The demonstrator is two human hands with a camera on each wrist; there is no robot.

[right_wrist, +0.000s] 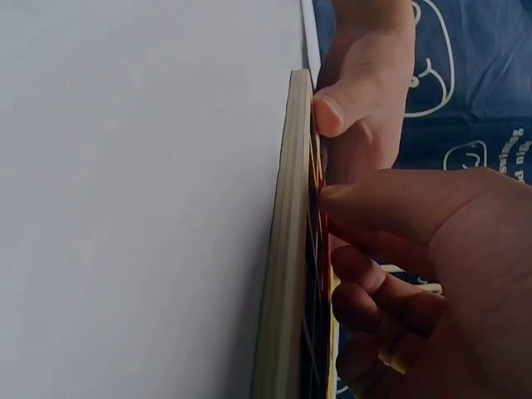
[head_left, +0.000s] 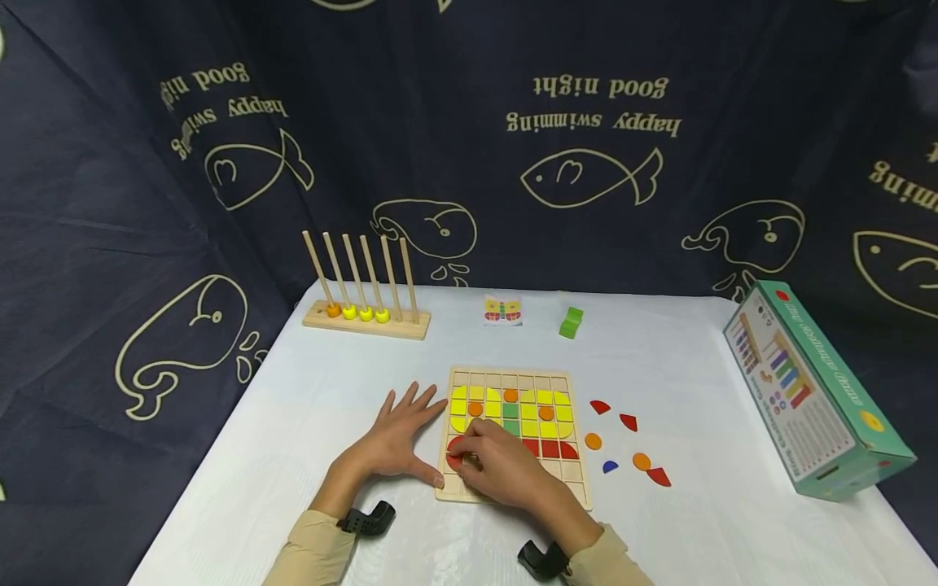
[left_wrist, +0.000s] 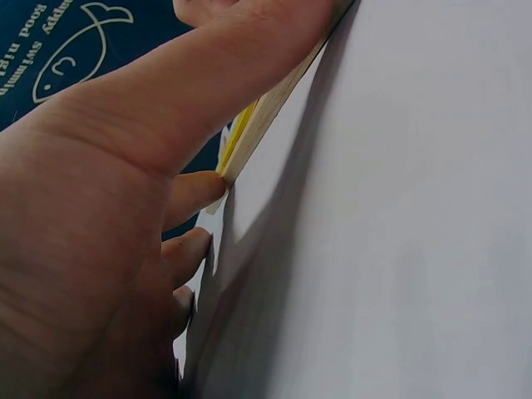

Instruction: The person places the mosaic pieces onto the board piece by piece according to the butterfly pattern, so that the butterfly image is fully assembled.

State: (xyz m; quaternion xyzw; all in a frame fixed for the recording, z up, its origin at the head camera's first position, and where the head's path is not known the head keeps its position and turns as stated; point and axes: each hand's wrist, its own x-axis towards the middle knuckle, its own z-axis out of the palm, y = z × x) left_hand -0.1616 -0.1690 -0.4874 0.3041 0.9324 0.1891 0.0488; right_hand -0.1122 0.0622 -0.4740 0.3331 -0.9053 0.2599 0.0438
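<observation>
A wooden grid board (head_left: pixel 542 379) lies flat on the white table, bearing yellow tiles (head_left: pixel 531 426), orange discs (head_left: pixel 510 395), green squares (head_left: pixel 510 411) and a row of red tiles (head_left: pixel 550 448). My left hand (head_left: pixel 396 439) has its fingers spread, with thumb and index fingertip at the board's left edge. Over the board's lower left, my right hand (head_left: pixel 506 464) pinches a red rounded tile (head_left: pixel 454 461) against the grid. In the right wrist view my right thumb (right_wrist: pixel 366 199) sits on red at the board's surface. The right hand covers some middle cells.
Loose red wedges (head_left: pixel 628 422), orange discs (head_left: pixel 593 441) and a blue half-disc (head_left: pixel 611 466) lie right of the board. Behind it are a peg rack (head_left: pixel 401 327) with beads, a pattern card (head_left: pixel 502 311) and green blocks (head_left: pixel 571 322). A green box (head_left: pixel 821 391) stands at right.
</observation>
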